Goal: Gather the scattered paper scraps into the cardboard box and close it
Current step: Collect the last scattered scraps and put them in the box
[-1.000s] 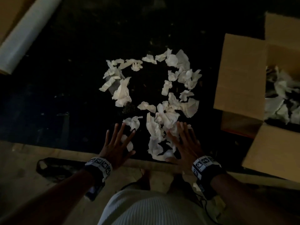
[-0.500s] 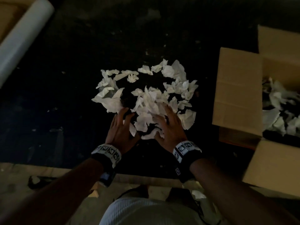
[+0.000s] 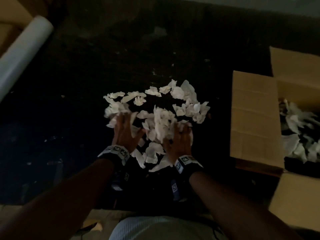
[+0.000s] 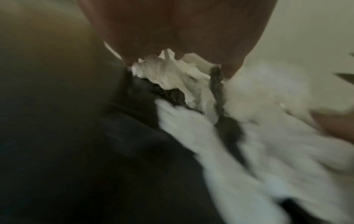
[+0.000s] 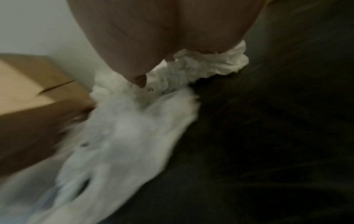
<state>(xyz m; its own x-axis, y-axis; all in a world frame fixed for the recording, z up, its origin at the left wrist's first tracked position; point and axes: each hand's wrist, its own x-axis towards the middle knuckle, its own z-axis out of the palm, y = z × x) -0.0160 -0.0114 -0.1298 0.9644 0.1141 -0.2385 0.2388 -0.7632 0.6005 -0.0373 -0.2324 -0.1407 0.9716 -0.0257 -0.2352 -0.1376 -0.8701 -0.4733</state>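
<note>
White crumpled paper scraps (image 3: 162,122) lie heaped on a dark floor in the head view. My left hand (image 3: 124,134) digs into the heap's left side and my right hand (image 3: 180,142) into its right side, fingertips buried in paper. In the left wrist view a bunched scrap (image 4: 168,72) sits tight under my left hand (image 4: 182,30). Another wad (image 5: 206,63) is held against my right hand (image 5: 162,37), thumb beside it. The cardboard box (image 3: 254,115) stands at the right with its flaps out and several scraps (image 3: 297,122) inside.
A white roll (image 3: 22,54) lies at the far left, beside tan cardboard (image 3: 10,13). The dark floor (image 3: 69,118) spreads around the heap. A tan strip (image 3: 103,215) runs along the near edge by my knees. The box (image 5: 28,84) stands close to my right hand.
Both hands have slid forward through the scraps, pushing the loose ring into a tighter heap. The fingers went from spread flat to dug into the paper.
</note>
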